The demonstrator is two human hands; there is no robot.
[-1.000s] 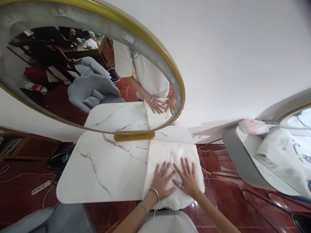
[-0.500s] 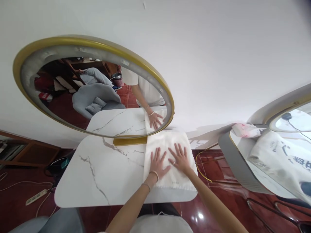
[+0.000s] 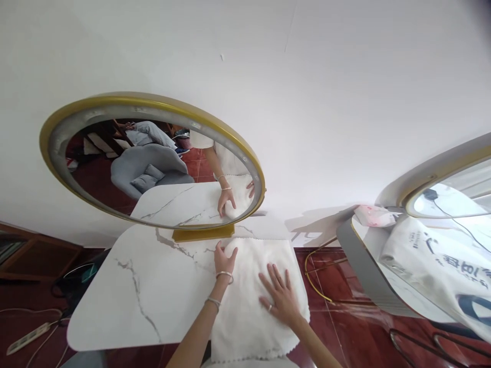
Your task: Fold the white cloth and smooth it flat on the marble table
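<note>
I see a white cloth [image 3: 253,296], soft and slightly nubbly like a towel, with small scalloped edges, spread flat on the right half of a white marble-look table [image 3: 134,296] that has thin grey veins and rounded corners. The cloth is roughly rectangular; its long axis runs from 6 o'clock, where its near hem hangs just past the table's front edge, toward 12 o'clock, where its far hem lies close to the mirror's base. My left hand [image 3: 224,258] sits at the cloth's far left corner, at about 11 o'clock from the cloth's middle, with its fingers curled onto the fabric's edge there; whether they actually pinch it I cannot tell. My right hand [image 3: 279,296] lies flat on the cloth toward 3 o'clock of its middle, fingers spread and pressed palm-down, gripping nothing, a ring on one finger. Bracelets circle the left wrist. Beyond the cloth at 12 o'clock stands an oval mirror [image 3: 153,163] with a smooth gold rim and a gold block foot. At 3 o'clock, well apart, a white printed bag [image 3: 433,260] lies on another surface.
</note>
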